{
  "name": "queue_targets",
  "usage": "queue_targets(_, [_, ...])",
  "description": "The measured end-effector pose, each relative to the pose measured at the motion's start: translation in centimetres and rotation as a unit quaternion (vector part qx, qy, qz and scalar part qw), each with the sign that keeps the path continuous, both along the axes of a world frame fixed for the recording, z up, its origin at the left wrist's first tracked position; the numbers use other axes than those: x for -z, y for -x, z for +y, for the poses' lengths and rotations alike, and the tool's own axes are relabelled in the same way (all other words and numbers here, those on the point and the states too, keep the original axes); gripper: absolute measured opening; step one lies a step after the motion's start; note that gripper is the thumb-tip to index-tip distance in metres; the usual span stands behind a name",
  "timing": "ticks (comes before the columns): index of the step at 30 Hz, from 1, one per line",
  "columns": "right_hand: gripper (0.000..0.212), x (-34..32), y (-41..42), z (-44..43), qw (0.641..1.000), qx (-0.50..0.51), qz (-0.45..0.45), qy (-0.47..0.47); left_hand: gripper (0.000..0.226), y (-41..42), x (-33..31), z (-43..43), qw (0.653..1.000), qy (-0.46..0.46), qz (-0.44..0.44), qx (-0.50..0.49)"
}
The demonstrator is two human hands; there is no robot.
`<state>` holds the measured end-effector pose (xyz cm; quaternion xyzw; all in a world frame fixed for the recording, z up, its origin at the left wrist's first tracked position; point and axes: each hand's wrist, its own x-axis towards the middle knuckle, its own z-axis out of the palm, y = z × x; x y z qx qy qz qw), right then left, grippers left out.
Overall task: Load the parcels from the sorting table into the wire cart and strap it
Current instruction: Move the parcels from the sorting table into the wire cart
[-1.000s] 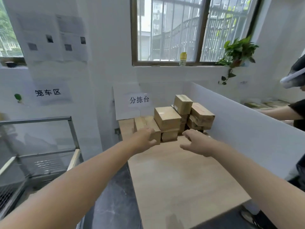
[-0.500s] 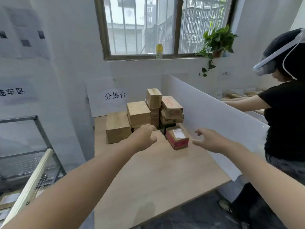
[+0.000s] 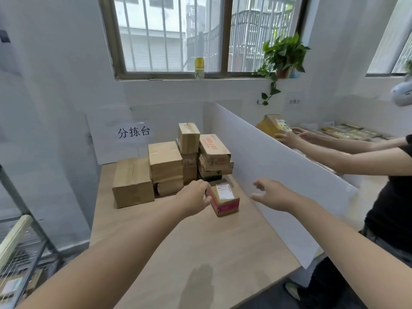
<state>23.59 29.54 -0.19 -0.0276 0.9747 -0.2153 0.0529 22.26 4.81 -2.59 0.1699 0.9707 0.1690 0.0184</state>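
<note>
A small red parcel [image 3: 225, 200] with a white label lies on the wooden sorting table [image 3: 200, 253], in front of a stack of brown cardboard parcels [image 3: 166, 160]. My left hand [image 3: 196, 197] reaches to the red parcel's left side, fingers curled and touching or nearly touching it. My right hand [image 3: 270, 194] hovers open a little to the parcel's right, not touching it. The wire cart [image 3: 20, 246] stands at the lower left, only partly in view, with something lying inside it.
A white divider panel [image 3: 278, 175] runs along the table's right side. Beyond it another person [image 3: 392, 179] handles a yellow-brown box [image 3: 270, 126]. A wall sign hangs behind the stack. A potted plant [image 3: 283, 56] and a bottle [image 3: 199, 68] sit on the windowsill.
My view swung right and closer to the table, so the red parcel came into sight. Both hands moved forward to either side of it, the left one reaching its left edge.
</note>
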Motion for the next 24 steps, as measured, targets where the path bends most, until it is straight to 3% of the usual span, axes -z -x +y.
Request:
queue_targets(15, [0.047, 4.7, 20.6, -0.6, 0.997, -0.029, -0.059, -0.027, 0.045, 20.4, 6.5, 2.0, 0.997, -0.034, -0.060, -0.015])
queue_targets(24, [0.051, 10.8, 28.3, 0.9, 0.991, -0.043, -0.124, 0.015, 0.029, 26.6, 12.0, 3.2, 0.983, -0.061, -0.140, -0.102])
